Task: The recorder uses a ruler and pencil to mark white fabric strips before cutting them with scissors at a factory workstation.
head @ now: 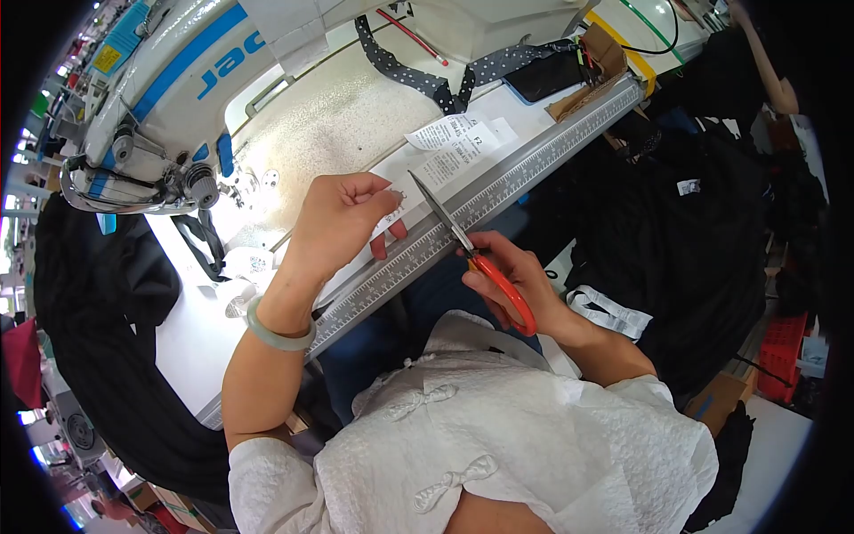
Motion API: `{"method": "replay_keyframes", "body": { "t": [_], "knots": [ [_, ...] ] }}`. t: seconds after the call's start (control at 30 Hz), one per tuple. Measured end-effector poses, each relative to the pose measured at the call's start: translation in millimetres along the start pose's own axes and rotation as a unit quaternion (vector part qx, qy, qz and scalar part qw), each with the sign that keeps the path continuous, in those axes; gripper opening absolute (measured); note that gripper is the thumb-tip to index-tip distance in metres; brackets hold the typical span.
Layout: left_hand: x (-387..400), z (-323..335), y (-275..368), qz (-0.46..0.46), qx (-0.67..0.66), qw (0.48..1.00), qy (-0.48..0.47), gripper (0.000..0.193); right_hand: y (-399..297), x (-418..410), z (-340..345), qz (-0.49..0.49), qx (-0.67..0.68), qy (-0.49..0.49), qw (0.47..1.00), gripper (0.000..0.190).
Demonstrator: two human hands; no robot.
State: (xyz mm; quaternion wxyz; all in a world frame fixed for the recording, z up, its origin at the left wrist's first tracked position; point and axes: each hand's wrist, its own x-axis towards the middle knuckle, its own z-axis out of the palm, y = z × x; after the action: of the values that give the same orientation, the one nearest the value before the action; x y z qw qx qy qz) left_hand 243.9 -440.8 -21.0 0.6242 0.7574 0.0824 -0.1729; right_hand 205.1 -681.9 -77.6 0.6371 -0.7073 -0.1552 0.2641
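Observation:
My left hand (pixel 340 223) pinches a white printed label strip (pixel 392 219) between thumb and fingers, above the front edge of the sewing table. Part of the strip is hidden behind the fingers. In my right hand (pixel 517 274) is a pair of scissors (pixel 502 288) with red handles. Their blades look closed or nearly so, and they point up and left past the ruler edge, to the right of my left hand. Just beyond the blade tips, several white printed labels (pixel 460 147) lie overlapping on the table.
A white-and-blue sewing machine (pixel 180 87) stands at left. Beyond the labels are a polka-dot fabric strip (pixel 407 73), a red pencil (pixel 413 37), a phone (pixel 546 75) and a cardboard box (pixel 604 57). A ruler strip (pixel 487 200) edges the table. Black fabric (pixel 667 233) is heaped at right.

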Motion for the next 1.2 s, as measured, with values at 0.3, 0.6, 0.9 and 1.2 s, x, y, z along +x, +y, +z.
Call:
{"method": "replay_keyframes", "body": {
  "t": [0.3,0.6,0.9,1.2],
  "knots": [
    [-3.8,1.1,-0.8,0.043,-0.007,0.999,-0.001,0.018,-25.8,-3.3,-20.8,-0.004,0.113,-0.022,0.993,0.037],
    [-11.6,12.7,-2.0,0.065,0.024,0.993,-0.095,0.021,-49.4,40.6,-7.9,-0.198,-0.176,0.105,0.959,0.057],
    [-5.0,-6.9,2.7,0.045,0.005,0.998,-0.05,0.018,-53.9,67.9,-57.5,-0.149,-0.143,0.18,0.962,0.054],
    [4.4,-6.1,-9.3,0.028,-0.002,1.0,-0.01,0.016,-31.8,9.6,-53.5,-0.137,-0.151,0.075,0.976,0.058]
  ]
}}
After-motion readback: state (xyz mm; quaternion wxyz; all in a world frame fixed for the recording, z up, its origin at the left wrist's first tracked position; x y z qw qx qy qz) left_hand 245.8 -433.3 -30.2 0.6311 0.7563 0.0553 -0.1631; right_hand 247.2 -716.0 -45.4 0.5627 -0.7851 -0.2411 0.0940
